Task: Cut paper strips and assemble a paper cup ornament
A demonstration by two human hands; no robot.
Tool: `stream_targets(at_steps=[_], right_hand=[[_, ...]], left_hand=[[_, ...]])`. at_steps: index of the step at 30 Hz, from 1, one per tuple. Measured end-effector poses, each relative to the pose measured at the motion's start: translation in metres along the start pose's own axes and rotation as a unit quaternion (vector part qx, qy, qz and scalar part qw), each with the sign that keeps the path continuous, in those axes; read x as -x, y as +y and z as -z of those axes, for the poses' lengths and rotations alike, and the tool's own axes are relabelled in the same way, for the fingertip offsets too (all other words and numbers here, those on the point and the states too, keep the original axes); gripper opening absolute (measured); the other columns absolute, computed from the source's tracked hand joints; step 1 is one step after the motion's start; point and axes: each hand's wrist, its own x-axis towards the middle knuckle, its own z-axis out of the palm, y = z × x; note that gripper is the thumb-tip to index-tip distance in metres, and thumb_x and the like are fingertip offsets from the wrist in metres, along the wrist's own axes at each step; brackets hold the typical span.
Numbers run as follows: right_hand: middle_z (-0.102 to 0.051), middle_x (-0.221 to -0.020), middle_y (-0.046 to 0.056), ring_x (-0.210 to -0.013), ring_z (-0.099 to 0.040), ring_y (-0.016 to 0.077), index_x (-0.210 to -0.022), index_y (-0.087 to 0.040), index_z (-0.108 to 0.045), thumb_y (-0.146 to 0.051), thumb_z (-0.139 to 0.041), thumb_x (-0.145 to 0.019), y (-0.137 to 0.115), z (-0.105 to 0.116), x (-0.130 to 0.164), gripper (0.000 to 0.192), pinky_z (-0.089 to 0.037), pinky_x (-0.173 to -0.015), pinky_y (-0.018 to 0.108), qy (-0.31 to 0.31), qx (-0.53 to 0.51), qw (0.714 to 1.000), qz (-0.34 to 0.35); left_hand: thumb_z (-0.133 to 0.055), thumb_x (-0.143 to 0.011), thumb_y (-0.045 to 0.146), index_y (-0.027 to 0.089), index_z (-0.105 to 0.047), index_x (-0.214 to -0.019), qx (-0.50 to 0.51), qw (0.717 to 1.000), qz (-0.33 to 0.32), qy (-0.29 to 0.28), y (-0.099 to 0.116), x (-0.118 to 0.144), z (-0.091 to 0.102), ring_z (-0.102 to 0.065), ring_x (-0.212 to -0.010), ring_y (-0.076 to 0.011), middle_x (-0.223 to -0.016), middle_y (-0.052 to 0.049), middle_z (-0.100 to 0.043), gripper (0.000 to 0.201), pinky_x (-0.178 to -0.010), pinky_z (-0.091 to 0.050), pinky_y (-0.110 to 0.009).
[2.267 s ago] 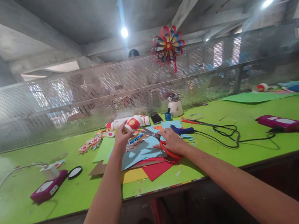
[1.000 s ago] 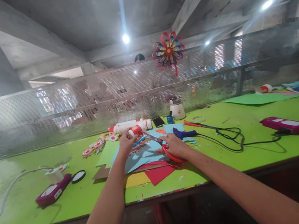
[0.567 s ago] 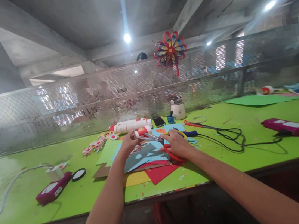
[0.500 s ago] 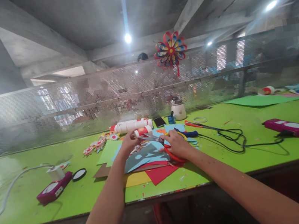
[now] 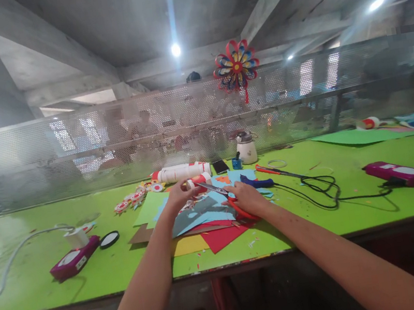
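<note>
On the green surface (image 5: 33, 277), far left, a white cable (image 5: 7, 260) runs to a white plug (image 5: 72, 239) beside a magenta device (image 5: 70, 264) and a black-rimmed disc (image 5: 109, 239). Small red-and-white cutouts (image 5: 131, 199) lie further back.

The left hand (image 5: 179, 197) pinches a small red-and-white roll (image 5: 197, 181) between thumb and fingertips, holding it just above the paper stack (image 5: 202, 224) of blue, red, yellow and brown sheets. A longer white roll (image 5: 180, 172) lies behind it, apart.

The right hand (image 5: 246, 198) grips the red-handled scissors (image 5: 224, 197), fingers closed through the loops. The blades point left toward the small roll, tips at or just short of it; whether they touch cannot be told, nor how far the blades are parted.

Judgement: the step in hand appears to be a cut at the small roll. It would go best with the roll pinched well clear of the blade line, the left fingertips kept behind the tips, and the right wrist resting on the stack for steadiness. The roll is small and round, so it may turn in the grip; a firmer pinch would counter that.

Right of the hands lie a blue-handled tool (image 5: 256, 183), a white pot (image 5: 246, 149), a black cord (image 5: 320, 189), and a second magenta device (image 5: 398, 173). A paper pinwheel (image 5: 236, 65) hangs on the mesh screen (image 5: 72, 145); people sit blurred behind it.
</note>
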Motion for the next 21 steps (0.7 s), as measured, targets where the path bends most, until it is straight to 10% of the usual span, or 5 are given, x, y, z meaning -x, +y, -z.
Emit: stream_targets(at_steps=[21], right_hand=[[-0.071,-0.099,0.008,-0.092,-0.064,0.0227,-0.112,-0.026,-0.065,-0.037,-0.057,-0.085,0.0048,0.0029,-0.0073,0.031,-0.042,-0.075,0.025,-0.038,-0.084,0.996,-0.004]], left_hand=[[-0.072,-0.063,0.039,0.012,-0.065,-0.103,0.014,0.998,-0.025,0.049,-0.0064,-0.0048,-0.0054,-0.063,-0.07,-0.0188,-0.073,-0.003,-0.067,0.049,-0.064,-0.05,-0.03]])
